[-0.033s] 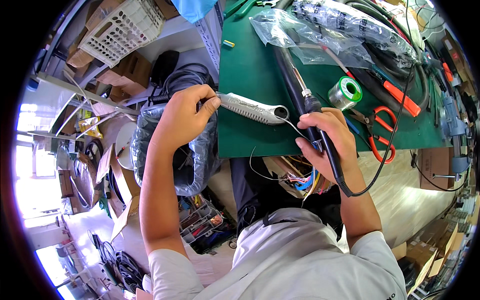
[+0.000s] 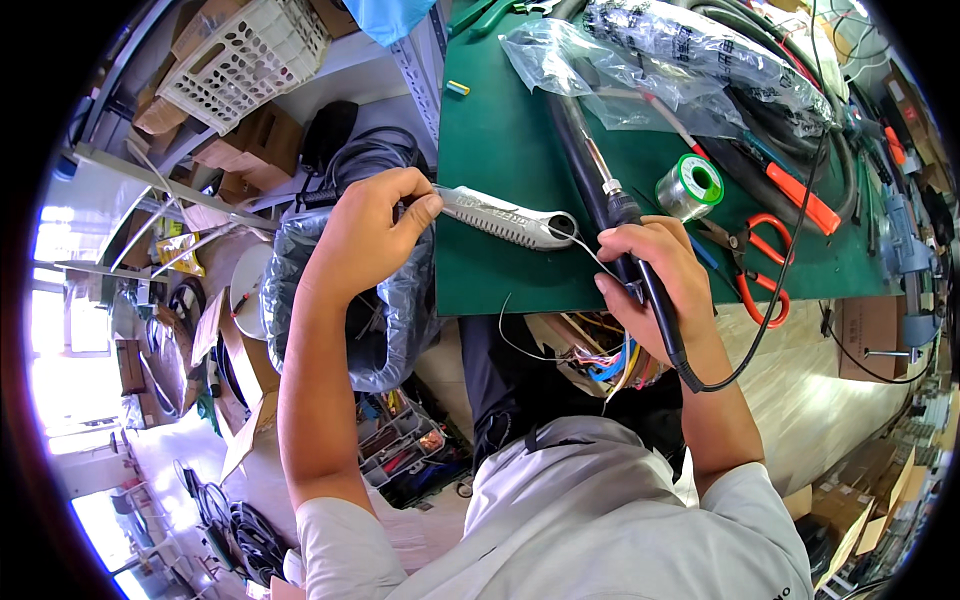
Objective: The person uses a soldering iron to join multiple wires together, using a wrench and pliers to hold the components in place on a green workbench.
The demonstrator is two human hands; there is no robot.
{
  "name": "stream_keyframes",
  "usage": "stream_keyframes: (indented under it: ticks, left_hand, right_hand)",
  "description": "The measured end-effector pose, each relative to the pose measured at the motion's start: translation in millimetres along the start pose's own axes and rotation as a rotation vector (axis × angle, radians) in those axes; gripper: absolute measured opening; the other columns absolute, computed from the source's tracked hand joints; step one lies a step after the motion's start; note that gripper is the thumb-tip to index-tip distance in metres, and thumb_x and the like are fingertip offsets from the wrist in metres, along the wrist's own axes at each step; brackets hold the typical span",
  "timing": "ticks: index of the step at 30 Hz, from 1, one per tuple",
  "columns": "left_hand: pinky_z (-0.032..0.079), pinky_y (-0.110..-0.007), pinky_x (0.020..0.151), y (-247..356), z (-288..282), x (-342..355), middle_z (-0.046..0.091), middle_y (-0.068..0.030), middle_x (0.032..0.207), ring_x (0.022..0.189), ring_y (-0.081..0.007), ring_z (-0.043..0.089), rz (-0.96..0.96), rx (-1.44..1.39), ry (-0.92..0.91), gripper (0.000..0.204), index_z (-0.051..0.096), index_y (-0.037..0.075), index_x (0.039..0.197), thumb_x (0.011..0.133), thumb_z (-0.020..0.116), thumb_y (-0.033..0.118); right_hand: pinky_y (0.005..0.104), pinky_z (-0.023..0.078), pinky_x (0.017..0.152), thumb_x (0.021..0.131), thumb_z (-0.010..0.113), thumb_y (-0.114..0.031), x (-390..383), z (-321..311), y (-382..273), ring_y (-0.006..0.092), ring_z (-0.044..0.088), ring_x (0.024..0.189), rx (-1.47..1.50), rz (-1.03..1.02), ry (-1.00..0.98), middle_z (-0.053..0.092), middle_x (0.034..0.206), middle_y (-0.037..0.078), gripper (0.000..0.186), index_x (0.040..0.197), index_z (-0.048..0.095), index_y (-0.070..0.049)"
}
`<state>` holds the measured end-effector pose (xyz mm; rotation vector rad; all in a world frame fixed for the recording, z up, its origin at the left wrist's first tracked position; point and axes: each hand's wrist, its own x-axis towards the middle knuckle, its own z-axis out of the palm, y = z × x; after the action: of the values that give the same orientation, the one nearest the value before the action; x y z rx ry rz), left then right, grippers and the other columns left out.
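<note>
At the table's left edge, my left hand (image 2: pixel 372 232) is closed, its thumb and forefinger pinching the left end of a grey utility knife (image 2: pixel 500 217) with a ridged handle and a hole at its right end. My right hand (image 2: pixel 655 275) is wrapped round the black handle of a soldering iron (image 2: pixel 655 300), whose metal tip points up and away. A thin pale wire (image 2: pixel 590 257) runs from near the knife's hole to my right fingertips. Under the iron and my right hand lies a thick black cable (image 2: pixel 577 150). Part of the right grip is hidden.
On the green table (image 2: pixel 510 277) stand a solder spool (image 2: pixel 690 187) and red-handled scissors (image 2: pixel 765 265), right of my right hand. Plastic bags (image 2: pixel 690 65) and cables lie behind. A bin lined with grey plastic (image 2: pixel 390 340) stands below my left hand. The iron's cord (image 2: pixel 745 365) loops right.
The knife has tilted very slightly, and the thin wire beside its hole bows a little more. Both hands have hardly moved.
</note>
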<state>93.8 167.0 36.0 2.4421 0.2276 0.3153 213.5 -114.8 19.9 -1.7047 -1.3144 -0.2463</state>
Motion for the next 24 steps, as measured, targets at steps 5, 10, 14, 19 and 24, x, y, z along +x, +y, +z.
stream_keyframes:
  ticks: [5,10,14,19,24]
  left_hand:
    - [0.038,-0.026,0.058,0,4,-1,0.058,-0.0012,0.073,0.064,-0.0079,0.046,0.005,-0.022,-0.002,0.021,0.064,-0.001,0.089,0.092,0.069,0.019]
    - [0.045,-0.033,0.065,9,14,-9,0.062,-0.0094,0.079,0.068,-0.0210,0.056,-0.038,-0.096,0.030,0.017,0.066,0.000,0.089,0.086,0.070,0.016]
    - [0.043,-0.028,0.064,8,22,-17,0.061,-0.0054,0.079,0.068,-0.0140,0.053,-0.058,-0.206,0.038,0.015,0.065,0.000,0.091,0.088,0.070,0.014]
    - [0.041,-0.021,0.063,7,17,-18,0.059,0.0009,0.079,0.070,-0.0043,0.049,-0.029,-0.218,0.024,0.012,0.062,0.000,0.095,0.093,0.068,0.010]
    - [0.041,-0.027,0.061,16,11,-11,0.062,-0.0054,0.079,0.066,-0.0114,0.050,-0.058,-0.185,0.104,0.011,0.065,-0.001,0.093,0.087,0.071,0.007]
  right_hand:
    - [0.0354,0.050,0.081,0.066,0.073,0.011,0,-2,6,0.0270,0.062,0.086,-0.050,-0.048,0.002,0.068,0.093,0.005,0.054,0.115,0.064,-0.010]
    - [0.0356,0.050,0.081,0.068,0.077,0.005,1,-6,0,0.0267,0.062,0.087,0.097,-0.004,0.013,0.069,0.090,0.005,0.051,0.116,0.063,-0.008]
    - [0.0351,0.050,0.082,0.070,0.077,0.003,-2,-4,-1,0.0266,0.062,0.089,0.096,0.000,0.038,0.071,0.093,0.006,0.049,0.116,0.063,-0.007]
    - [0.0328,0.050,0.083,0.084,0.073,-0.010,0,-10,1,0.0240,0.062,0.091,0.119,-0.059,0.096,0.073,0.099,0.007,0.034,0.116,0.063,-0.003]
    - [0.0342,0.057,0.073,0.103,0.054,-0.038,7,-21,1,0.0214,0.070,0.077,0.533,0.048,0.309,0.067,0.100,0.014,0.051,0.126,0.058,0.007]
